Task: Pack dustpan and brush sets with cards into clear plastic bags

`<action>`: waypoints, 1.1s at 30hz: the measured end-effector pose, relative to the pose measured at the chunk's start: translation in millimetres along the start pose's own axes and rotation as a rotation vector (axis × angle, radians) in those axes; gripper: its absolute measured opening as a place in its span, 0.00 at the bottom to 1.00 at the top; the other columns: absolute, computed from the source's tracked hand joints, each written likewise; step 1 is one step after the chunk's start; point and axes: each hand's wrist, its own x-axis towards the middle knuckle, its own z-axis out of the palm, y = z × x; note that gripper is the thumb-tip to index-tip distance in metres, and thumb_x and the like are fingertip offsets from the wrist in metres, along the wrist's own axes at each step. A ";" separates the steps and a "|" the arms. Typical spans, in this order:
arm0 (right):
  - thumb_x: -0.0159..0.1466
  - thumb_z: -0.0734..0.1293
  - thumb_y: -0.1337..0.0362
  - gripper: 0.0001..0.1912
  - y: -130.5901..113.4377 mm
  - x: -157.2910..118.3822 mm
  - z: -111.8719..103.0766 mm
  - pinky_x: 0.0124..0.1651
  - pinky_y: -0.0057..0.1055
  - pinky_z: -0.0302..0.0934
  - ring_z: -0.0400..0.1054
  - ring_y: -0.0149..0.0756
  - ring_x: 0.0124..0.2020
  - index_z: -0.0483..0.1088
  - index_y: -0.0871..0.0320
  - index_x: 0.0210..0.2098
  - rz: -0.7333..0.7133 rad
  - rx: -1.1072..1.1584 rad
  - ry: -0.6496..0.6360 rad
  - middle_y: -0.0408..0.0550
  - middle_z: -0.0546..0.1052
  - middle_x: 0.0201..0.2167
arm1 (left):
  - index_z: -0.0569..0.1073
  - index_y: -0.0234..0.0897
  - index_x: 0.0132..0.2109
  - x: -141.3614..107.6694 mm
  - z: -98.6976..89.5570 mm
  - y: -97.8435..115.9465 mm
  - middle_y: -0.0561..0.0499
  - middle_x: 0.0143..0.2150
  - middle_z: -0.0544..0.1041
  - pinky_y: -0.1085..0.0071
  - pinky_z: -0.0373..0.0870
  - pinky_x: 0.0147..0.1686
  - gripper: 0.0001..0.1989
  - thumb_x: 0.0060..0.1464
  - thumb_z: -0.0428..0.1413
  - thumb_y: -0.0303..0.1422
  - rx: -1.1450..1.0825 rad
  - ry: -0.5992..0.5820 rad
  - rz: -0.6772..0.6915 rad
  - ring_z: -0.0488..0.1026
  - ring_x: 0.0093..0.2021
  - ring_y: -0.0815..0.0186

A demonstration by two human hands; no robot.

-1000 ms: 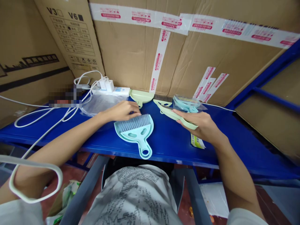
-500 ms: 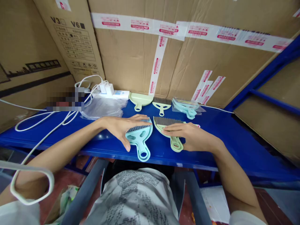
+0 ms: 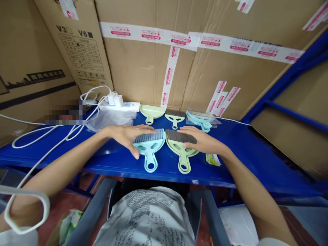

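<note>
Read on cardboard panel [image 3: 88, 44] at left: "V3" [image 3: 61, 29] beside unfilled square, "V6" [image 3: 82, 33] beside filled one. Printed grid [image 3: 78, 51] and row of signs [image 3: 91, 74] beneath, too small to make out. Red print on white tape [image 3: 151, 35], dark lettering on shirt [image 3: 146, 215], likewise illegible.

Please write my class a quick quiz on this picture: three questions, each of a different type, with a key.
1. Which hand is at the front blue brush?
2. What lies just right of the back green brush? a) power strip; b) bagged blue items; c) white plugs
3. Fill in: the front green brush has a round ____ at the end of its handle.

Key: 1. left hand; 2. b; 3. hole
</note>
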 end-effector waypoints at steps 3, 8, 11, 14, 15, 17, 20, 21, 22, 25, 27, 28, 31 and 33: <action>0.65 0.69 0.31 0.50 7.7 6.1 10.6 0.75 0.61 0.50 0.58 0.63 0.74 0.62 0.54 0.76 0.068 -0.026 -0.004 0.60 0.68 0.73 | 0.52 0.49 0.80 3.9 1.3 -4.5 0.37 0.82 0.50 0.43 0.51 0.75 0.64 0.44 0.73 0.60 -0.040 0.012 0.048 0.51 0.80 0.38; 0.62 0.72 0.31 0.54 13.7 0.3 -1.1 0.78 0.56 0.46 0.54 0.61 0.77 0.60 0.52 0.77 0.095 0.043 -0.153 0.56 0.63 0.76 | 0.58 0.51 0.78 3.4 -7.5 -9.4 0.40 0.81 0.54 0.47 0.59 0.73 0.61 0.43 0.74 0.59 -0.078 0.094 0.060 0.56 0.78 0.40; 0.61 0.72 0.31 0.54 14.6 -4.2 -9.6 0.79 0.57 0.43 0.50 0.61 0.78 0.61 0.51 0.77 0.132 0.065 -0.188 0.56 0.61 0.77 | 0.71 0.45 0.71 -8.4 -24.3 -12.4 0.40 0.72 0.71 0.56 0.71 0.63 0.41 0.56 0.67 0.56 -0.142 0.252 -0.035 0.72 0.68 0.49; 0.61 0.72 0.30 0.52 15.0 -5.3 -10.6 0.79 0.58 0.41 0.47 0.62 0.80 0.63 0.51 0.76 0.149 0.064 -0.210 0.55 0.60 0.78 | 0.82 0.38 0.52 -24.1 -43.4 -17.3 0.42 0.52 0.85 0.64 0.76 0.49 0.24 0.62 0.62 0.53 -0.133 0.569 -0.231 0.81 0.50 0.56; 0.61 0.71 0.30 0.52 15.1 -5.1 -10.0 0.79 0.58 0.40 0.46 0.62 0.80 0.64 0.51 0.75 0.152 0.062 -0.214 0.55 0.60 0.78 | 0.83 0.37 0.47 -28.9 -48.6 -19.3 0.43 0.47 0.86 0.65 0.76 0.46 0.23 0.62 0.62 0.53 -0.107 0.697 -0.295 0.81 0.46 0.57; 0.61 0.71 0.30 0.52 15.1 -4.6 -9.0 0.80 0.57 0.39 0.45 0.62 0.80 0.64 0.51 0.75 0.158 0.059 -0.218 0.56 0.59 0.78 | 0.83 0.37 0.42 -35.9 -55.4 -24.6 0.45 0.42 0.86 0.66 0.75 0.43 0.22 0.60 0.62 0.53 -0.049 0.913 -0.402 0.80 0.40 0.59; 0.61 0.72 0.30 0.53 14.5 -4.1 -9.0 0.80 0.56 0.39 0.45 0.62 0.80 0.64 0.53 0.75 0.172 0.061 -0.224 0.56 0.59 0.78 | 0.83 0.39 0.42 -35.1 -52.2 -36.8 0.45 0.44 0.86 0.64 0.75 0.43 0.21 0.60 0.60 0.52 0.038 0.933 -0.498 0.81 0.41 0.57; 0.60 0.72 0.30 0.53 14.2 -4.1 -9.3 0.80 0.55 0.39 0.45 0.62 0.80 0.64 0.53 0.75 0.175 0.062 -0.226 0.56 0.58 0.78 | 0.83 0.39 0.43 -30.9 -47.1 -41.9 0.44 0.46 0.86 0.62 0.76 0.46 0.21 0.59 0.59 0.52 0.077 0.866 -0.520 0.81 0.43 0.55; 0.60 0.72 0.30 0.53 13.9 -4.1 -9.6 0.80 0.55 0.39 0.45 0.62 0.80 0.64 0.53 0.75 0.176 0.062 -0.226 0.56 0.58 0.79 | 0.84 0.39 0.44 -25.0 -40.3 -47.1 0.43 0.47 0.86 0.60 0.76 0.50 0.22 0.59 0.58 0.51 0.119 0.788 -0.543 0.81 0.47 0.52; 0.60 0.72 0.30 0.53 13.3 -4.3 -10.3 0.80 0.55 0.39 0.46 0.61 0.80 0.64 0.53 0.75 0.172 0.060 -0.223 0.57 0.58 0.79 | 0.83 0.35 0.51 -2.7 -15.9 -60.3 0.37 0.54 0.83 0.53 0.69 0.64 0.27 0.58 0.56 0.52 0.256 0.627 -0.644 0.77 0.59 0.45; 0.60 0.71 0.30 0.53 13.4 -4.5 -10.2 0.80 0.55 0.40 0.46 0.60 0.80 0.64 0.54 0.75 0.170 0.057 -0.223 0.58 0.58 0.79 | 0.82 0.35 0.56 8.7 -3.4 -65.5 0.37 0.57 0.82 0.53 0.67 0.67 0.28 0.56 0.58 0.49 0.290 0.557 -0.730 0.74 0.64 0.44; 0.61 0.71 0.30 0.53 13.6 -4.5 -10.1 0.80 0.55 0.40 0.46 0.60 0.80 0.64 0.54 0.75 0.168 0.055 -0.223 0.58 0.58 0.79 | 0.81 0.36 0.58 11.7 0.3 -67.2 0.37 0.57 0.82 0.54 0.67 0.67 0.28 0.55 0.58 0.47 0.289 0.515 -0.759 0.74 0.64 0.45; 0.61 0.71 0.30 0.52 14.4 -4.8 -9.8 0.79 0.56 0.40 0.47 0.60 0.80 0.65 0.52 0.75 0.157 0.057 -0.216 0.57 0.59 0.78 | 0.78 0.36 0.61 8.6 1.4 -71.9 0.38 0.59 0.81 0.57 0.70 0.65 0.31 0.50 0.58 0.40 0.245 0.395 -0.744 0.75 0.63 0.46; 0.60 0.72 0.30 0.52 14.8 -5.0 -9.7 0.79 0.57 0.41 0.48 0.61 0.79 0.65 0.51 0.75 0.154 0.059 -0.212 0.56 0.59 0.78 | 0.76 0.34 0.62 0.5 -2.2 -75.9 0.36 0.60 0.80 0.56 0.72 0.62 0.34 0.47 0.58 0.39 0.201 0.345 -0.674 0.76 0.61 0.45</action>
